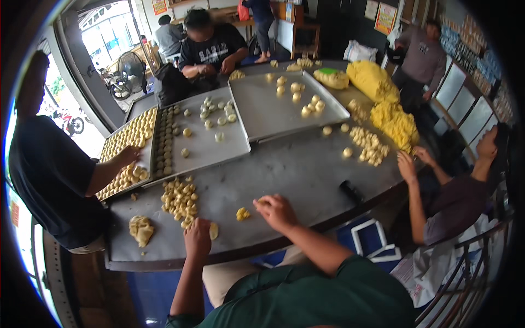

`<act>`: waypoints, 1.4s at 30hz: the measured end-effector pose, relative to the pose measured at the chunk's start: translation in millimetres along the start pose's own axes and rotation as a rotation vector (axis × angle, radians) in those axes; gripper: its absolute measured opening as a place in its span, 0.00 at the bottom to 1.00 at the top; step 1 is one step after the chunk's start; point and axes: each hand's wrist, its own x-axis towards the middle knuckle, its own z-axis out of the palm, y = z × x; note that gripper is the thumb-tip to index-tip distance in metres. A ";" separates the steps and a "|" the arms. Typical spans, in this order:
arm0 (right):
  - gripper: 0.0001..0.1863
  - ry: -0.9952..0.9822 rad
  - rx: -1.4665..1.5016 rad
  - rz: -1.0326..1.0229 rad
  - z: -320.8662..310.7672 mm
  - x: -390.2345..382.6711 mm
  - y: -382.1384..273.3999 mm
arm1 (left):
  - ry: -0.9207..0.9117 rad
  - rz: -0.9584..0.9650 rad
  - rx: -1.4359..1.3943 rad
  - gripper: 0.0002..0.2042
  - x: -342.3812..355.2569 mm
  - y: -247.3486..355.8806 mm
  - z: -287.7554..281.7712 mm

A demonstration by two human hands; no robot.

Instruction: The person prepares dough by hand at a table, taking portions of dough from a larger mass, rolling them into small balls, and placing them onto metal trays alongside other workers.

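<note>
- The left hand (198, 236) rests knuckles up on the grey tabletop (295, 169), its fingers curled together over a flattened dough disc (213, 230) that pokes out just to the right of the fingertips; it looks pressed down there to keep the piece flat.
- The right hand (276, 212) lies palm down, fingers bent and closed on a small dough piece (261, 202) at its far fingertips, only partly seen, apparently being rolled against the tabletop.
- One loose dough ball (242, 214) sits between the two hands, just left of the right fingers, close for the next pick.
- A heap of dough balls (179, 199), too many to count surely, lies just beyond the left fingers, within easy reach.
- One torn dough lump (141, 229) sits well to the left of the left fingers, near the tabletop's edge.
- Three metal trays are laid side by side farther off: the left tray (123, 158) packed in rows, the middle tray (213, 147) partly filled, the far tray (273, 109) holding about nine balls.
- Four other people stand or sit around the tabletop; one person's hand (129, 156) reaches onto the left tray.
- Two yellow bags (377, 82) lie beyond, to the right.
</note>
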 end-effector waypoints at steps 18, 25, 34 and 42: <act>0.17 0.100 0.551 0.007 -28.4 -12.9 -75.5 | -0.527 -0.095 -0.527 0.22 0.7 90.2 -18.0; 0.11 0.094 0.145 -0.526 -43.8 -5.5 -85.2 | -0.515 0.049 -0.325 0.20 -0.4 96.5 -37.3; 0.08 0.093 0.311 -0.319 -29.5 -7.9 -87.4 | -0.445 -0.090 -0.392 0.22 1.9 79.2 -23.2; 0.10 -0.237 0.772 0.254 -21.8 -4.7 -81.2 | -0.275 -0.116 -0.514 0.19 1.1 102.1 -23.1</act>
